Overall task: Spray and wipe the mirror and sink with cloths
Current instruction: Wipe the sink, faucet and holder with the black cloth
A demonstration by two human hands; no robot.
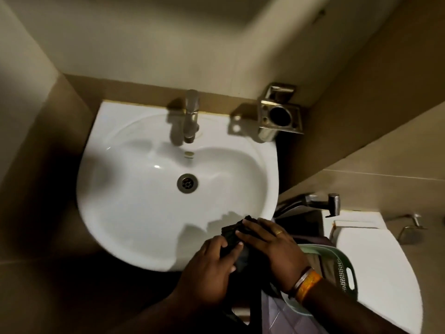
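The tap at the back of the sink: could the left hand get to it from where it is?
Probably yes: only open basin lies between the left hand and the tap, though it grips the dark cloth.

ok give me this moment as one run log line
left hand: gripping dark cloth | right hand: pressing cloth | place: front rim of white sink | basin: bare | faucet: untouched

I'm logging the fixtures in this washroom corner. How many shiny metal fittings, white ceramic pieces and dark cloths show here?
Shiny metal fittings: 4 (basin tap, wall-mounted holder, hand sprayer, paper holder)
White ceramic pieces: 2 (round sink, toilet cistern)
Dark cloths: 1
Total: 7
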